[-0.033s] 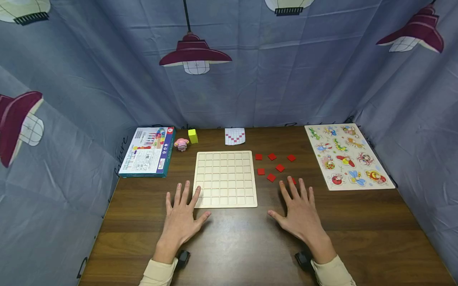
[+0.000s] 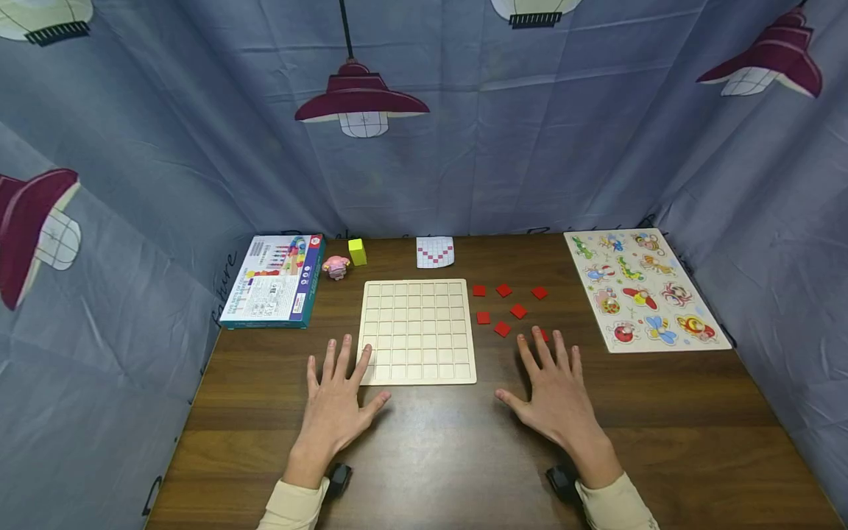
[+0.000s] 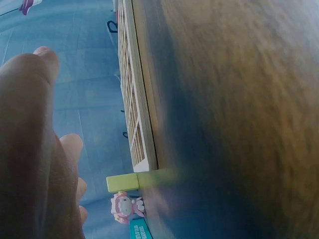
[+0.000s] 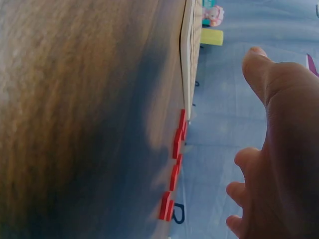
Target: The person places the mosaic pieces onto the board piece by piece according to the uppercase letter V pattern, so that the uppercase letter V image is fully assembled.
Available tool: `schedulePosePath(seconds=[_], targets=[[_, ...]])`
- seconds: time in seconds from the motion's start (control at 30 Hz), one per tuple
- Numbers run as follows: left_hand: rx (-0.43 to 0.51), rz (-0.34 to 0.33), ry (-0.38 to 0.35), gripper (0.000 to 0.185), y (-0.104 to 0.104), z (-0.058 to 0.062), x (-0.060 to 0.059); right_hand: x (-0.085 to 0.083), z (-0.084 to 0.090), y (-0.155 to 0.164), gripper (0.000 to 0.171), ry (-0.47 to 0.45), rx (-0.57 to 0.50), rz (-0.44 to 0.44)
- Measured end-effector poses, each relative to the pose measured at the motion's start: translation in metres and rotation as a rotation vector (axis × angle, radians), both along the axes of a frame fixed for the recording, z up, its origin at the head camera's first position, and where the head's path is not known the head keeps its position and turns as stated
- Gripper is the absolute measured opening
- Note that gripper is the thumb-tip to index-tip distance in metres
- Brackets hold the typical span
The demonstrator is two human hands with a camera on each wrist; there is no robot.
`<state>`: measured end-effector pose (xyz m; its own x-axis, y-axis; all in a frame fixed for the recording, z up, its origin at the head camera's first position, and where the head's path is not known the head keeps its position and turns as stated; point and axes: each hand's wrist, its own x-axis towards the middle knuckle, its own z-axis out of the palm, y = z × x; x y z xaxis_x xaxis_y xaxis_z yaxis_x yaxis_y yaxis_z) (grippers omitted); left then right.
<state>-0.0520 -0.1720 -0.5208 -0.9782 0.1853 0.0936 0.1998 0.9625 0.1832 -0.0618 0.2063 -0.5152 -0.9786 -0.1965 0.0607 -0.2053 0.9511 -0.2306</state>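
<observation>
On the dark wooden worktop point(image 2: 430, 442), a pale wooden grid board point(image 2: 418, 331) lies flat at the centre, with every visible cell unfilled. Red square tiles point(image 2: 503, 290) lie scattered loose just to the right of the board, none of them in a cell; one tile point(image 2: 544, 336) shows partly between the fingers of the right hand. A small card with a red-and-white pattern point(image 2: 435, 252) lies beyond the board's far edge.

Left hand point(image 2: 338, 403): palm down on the worktop, fingers straight and spread, holding nothing; the forefinger tip overlaps the board's near left corner. Right hand point(image 2: 556, 397): palm down, fingers straight and slightly spread, holding nothing; the fingertips lie at the nearest red tiles, though contact cannot be confirmed. The wrist views show both hands raised little or not at all above the surface, with the board's edge point(image 3: 137, 99) and the row of tiles point(image 4: 175, 164) seen edge-on.

Judged from this layout, the filling of the board has not begun: no tile is placed, none is picked up, and all tiles remain to be set into cells.

Also present: a teal game box point(image 2: 274, 281) at the far left, a pink figurine point(image 2: 336, 267) and a yellow block point(image 2: 357, 252) beside it, and an animal peg puzzle point(image 2: 642, 288) at the far right. Printed blue cloth point(image 2: 464, 147) encloses the scene.
</observation>
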Motion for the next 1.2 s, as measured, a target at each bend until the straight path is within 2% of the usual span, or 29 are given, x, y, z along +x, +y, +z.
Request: schedulePosePath(seconds=[0.4, 0.53, 0.63, 0.8, 0.9, 1.03, 1.2], targets=[[0.036, -0.001, -0.018, 0.089, -0.003, 0.0, -0.005, -0.008, -0.001, 0.003, 0.104, 0.01, -0.006, -0.014], [0.134, 0.001, -0.068, 0.097, -0.005, -0.003, -0.01, -0.02, -0.004, 0.016, 0.107, 0.01, -0.047, -0.032], [0.238, -0.003, -0.115, 0.107, -0.009, -0.009, -0.016, -0.034, -0.007, 0.031, 0.106, -0.024, -0.13, -0.046], [0.402, -0.019, -0.144, 0.119, -0.016, -0.023, -0.031, -0.061, -0.014, 0.06, 0.091, -0.123, -0.27, -0.036], [0.455, -0.011, -0.157, 0.125, -0.018, -0.03, -0.036, -0.074, -0.019, 0.072, 0.08, -0.148, -0.316, -0.006], [0.468, 0.014, -0.185, 0.132, -0.019, -0.035, -0.037, -0.082, -0.026, 0.079, 0.068, -0.16, -0.376, 0.019], [0.444, 0.017, -0.18, 0.137, -0.017, -0.034, -0.039, -0.084, -0.031, 0.08, 0.05, -0.157, -0.39, 0.002]])
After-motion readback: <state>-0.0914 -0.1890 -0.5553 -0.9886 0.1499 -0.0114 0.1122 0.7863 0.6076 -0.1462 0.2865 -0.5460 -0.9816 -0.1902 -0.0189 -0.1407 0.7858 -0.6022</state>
